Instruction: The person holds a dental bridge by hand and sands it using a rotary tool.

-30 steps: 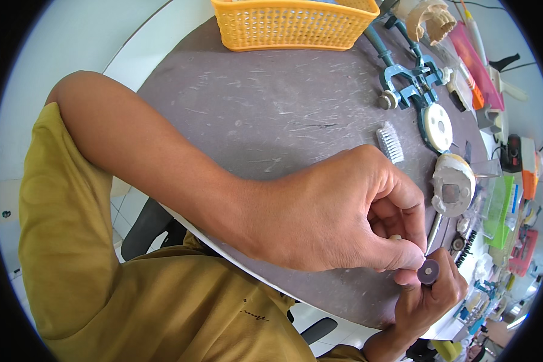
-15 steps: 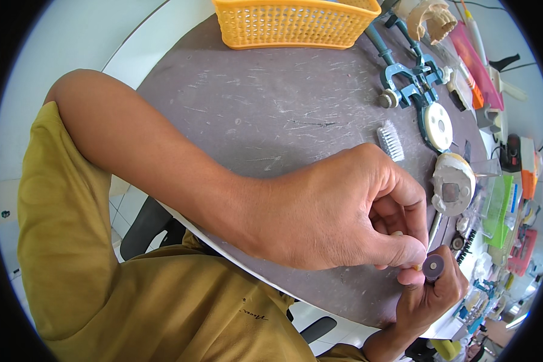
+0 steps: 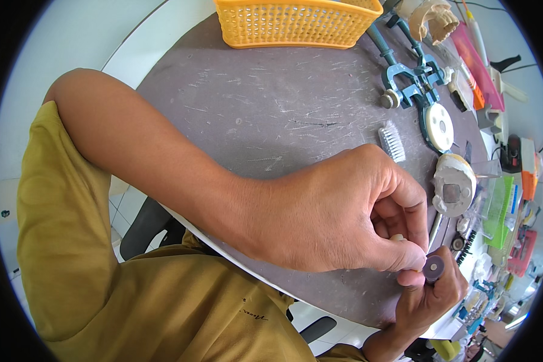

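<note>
Head view first — what are the two hands doing?

— Both meet at the near edge of the counter (image 3: pixel 271 114). The left hand (image 3: pixel 344 217) is curled, thumb and forefinger pinched narrow on something small and pale; I cannot tell what it is. The right hand (image 3: pixel 425 298) comes up from below, closed around a small dark round disc (image 3: pixel 434 266), which sits just under the left fingertips.

— So the disc is off the counter?

— Yes, held in the air at the counter's near right edge, touching or almost touching the left thumb.

— How would you do this well?

— My judgement: keep the right hand still as the anchor and let the left fingertips do the fine work. Resting a wrist on the counter would steady it. The grip on the disc looks firm enough; squeezing harder may tilt it.

— Anything close that could get knocked?

— Farther back from the disc lie a white brush (image 3: pixel 392 142) and a plaster cast (image 3: pixel 454 184); beyond those, a blue metal frame (image 3: pixel 413 78). An orange basket (image 3: pixel 295 23) stands at the far edge, well apart.
</note>
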Available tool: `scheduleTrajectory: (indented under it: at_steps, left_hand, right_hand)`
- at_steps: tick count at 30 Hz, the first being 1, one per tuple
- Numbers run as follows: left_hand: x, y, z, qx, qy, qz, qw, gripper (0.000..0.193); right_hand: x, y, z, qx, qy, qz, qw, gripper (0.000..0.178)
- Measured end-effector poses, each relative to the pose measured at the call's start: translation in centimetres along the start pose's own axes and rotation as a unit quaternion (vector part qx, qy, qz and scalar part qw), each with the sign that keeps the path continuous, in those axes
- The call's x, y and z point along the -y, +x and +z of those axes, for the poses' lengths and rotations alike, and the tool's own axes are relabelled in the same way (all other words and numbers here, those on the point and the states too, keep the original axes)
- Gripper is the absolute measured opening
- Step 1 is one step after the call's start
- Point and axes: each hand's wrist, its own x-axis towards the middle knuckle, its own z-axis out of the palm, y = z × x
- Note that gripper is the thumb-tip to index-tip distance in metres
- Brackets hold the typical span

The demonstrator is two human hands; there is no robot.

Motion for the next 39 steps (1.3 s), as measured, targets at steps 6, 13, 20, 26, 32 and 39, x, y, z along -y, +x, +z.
scheduleTrajectory:
  at_steps: [6,13,20,26,32,39]
  left_hand:
    - [-0.02,0.02,-0.01,-0.001,-0.008,-0.004,1.0,0.011]
    - [-0.05,-0.02,-0.05,-0.001,-0.005,-0.006,1.0,0.011]
    - [-0.12,-0.07,0.03,-0.004,0.004,-0.007,1.0,0.015]
    - [-0.08,-0.09,0.0,-0.003,0.004,-0.009,1.0,0.016]
    - [-0.05,-0.08,0.03,-0.002,0.0,-0.01,1.0,0.014]
    - [-0.02,0.0,0.09,-0.004,-0.004,-0.012,1.0,0.011]
  right_hand:
    - [0.13,0.11,-0.05,-0.001,-0.006,0.002,1.0,0.068]
    - [-0.06,0.04,-0.03,0.002,0.0,-0.005,1.0,0.068]
    - [0.01,0.02,-0.03,-0.011,0.003,-0.005,1.0,0.066]
    - [0.06,0.05,-0.08,0.0,0.001,-0.013,1.0,0.064]
    - [-0.18,-0.09,-0.03,0.004,0.0,-0.018,1.0,0.063]
    - [-0.19,0.12,-0.04,-0.024,-0.038,0.002,0.999,0.07]
